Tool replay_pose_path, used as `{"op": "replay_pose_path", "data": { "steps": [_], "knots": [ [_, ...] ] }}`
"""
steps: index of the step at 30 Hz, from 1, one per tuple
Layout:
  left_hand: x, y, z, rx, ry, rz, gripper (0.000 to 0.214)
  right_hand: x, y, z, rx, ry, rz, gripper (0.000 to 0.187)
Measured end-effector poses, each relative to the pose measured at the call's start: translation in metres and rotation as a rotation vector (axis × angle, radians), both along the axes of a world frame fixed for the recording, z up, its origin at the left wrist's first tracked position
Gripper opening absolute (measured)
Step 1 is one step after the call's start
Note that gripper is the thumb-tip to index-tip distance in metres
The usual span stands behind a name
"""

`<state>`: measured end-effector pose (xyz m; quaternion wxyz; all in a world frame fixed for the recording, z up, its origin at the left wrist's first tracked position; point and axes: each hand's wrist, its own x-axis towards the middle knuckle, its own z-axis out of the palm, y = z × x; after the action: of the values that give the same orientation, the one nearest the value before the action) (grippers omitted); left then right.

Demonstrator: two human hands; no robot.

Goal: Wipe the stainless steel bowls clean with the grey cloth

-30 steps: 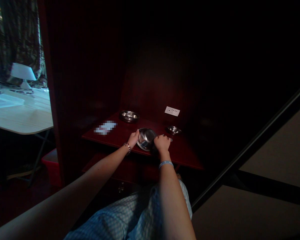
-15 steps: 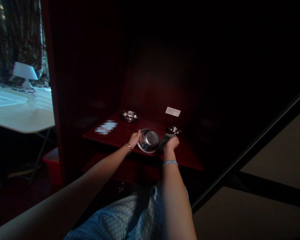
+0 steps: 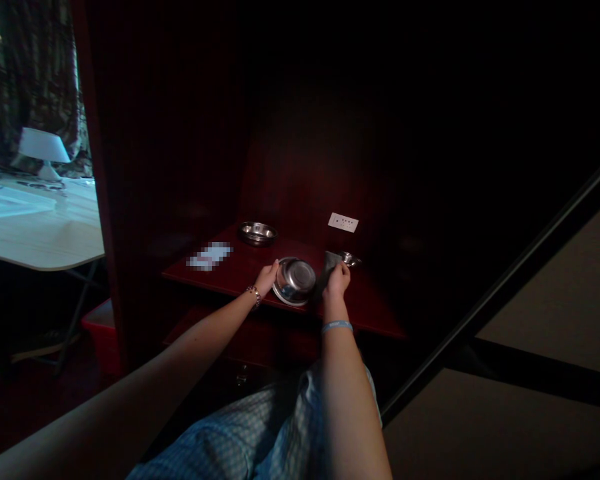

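Note:
My left hand [image 3: 267, 277] grips the rim of a shiny metal bowl [image 3: 296, 280] at its left side. The bowl is tilted, with its underside turned up toward me, over the front of a dark red desk [image 3: 375, 310]. Just right of the bowl, my right hand [image 3: 337, 279] is closed on a dark grey cloth [image 3: 331, 261], apart from the bowl. Behind that hand a small metal bowl [image 3: 350, 259] sits on the desk, partly covered by the hand and cloth. Another metal bowl [image 3: 258, 232] stands farther back on the left.
A blurred-out pale item [image 3: 210, 256] lies on the desk's left. A white socket plate [image 3: 343, 223] is on the back wall. Left of the dark side panel are a light table [image 3: 40, 243], a white lamp [image 3: 45, 144] and a red bin [image 3: 100, 330].
My right hand has moved slightly up and left with the cloth, which now stands more upright. The bowl stays in my left hand, nearly unmoved. The whole view has shifted a little.

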<state>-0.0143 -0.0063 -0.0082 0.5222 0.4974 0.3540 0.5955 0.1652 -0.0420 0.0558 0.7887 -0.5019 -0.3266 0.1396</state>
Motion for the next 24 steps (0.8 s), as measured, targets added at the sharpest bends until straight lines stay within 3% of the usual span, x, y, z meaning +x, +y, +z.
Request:
{"op": "replay_pose_path", "data": {
  "steps": [7, 11, 15, 24],
  "knots": [
    [0.003, 0.005, -0.005, -0.001, -0.022, 0.037, 0.057, -0.029, -0.002, -0.004, -0.175, -0.098, 0.089, 0.028],
    [0.002, 0.005, -0.004, -0.019, -0.032, 0.010, 0.056, -0.026, 0.001, -0.008, -0.204, 0.095, 0.083, 0.018],
    [0.001, 0.005, -0.003, -0.029, -0.063, 0.011, 0.056, -0.021, 0.000, -0.008, -0.261, 0.285, 0.243, 0.005],
    [0.000, 0.003, -0.001, -0.048, -0.083, 0.030, 0.056, -0.023, -0.004, -0.010, -0.313, 0.344, 0.287, 0.006]
  ]
}}
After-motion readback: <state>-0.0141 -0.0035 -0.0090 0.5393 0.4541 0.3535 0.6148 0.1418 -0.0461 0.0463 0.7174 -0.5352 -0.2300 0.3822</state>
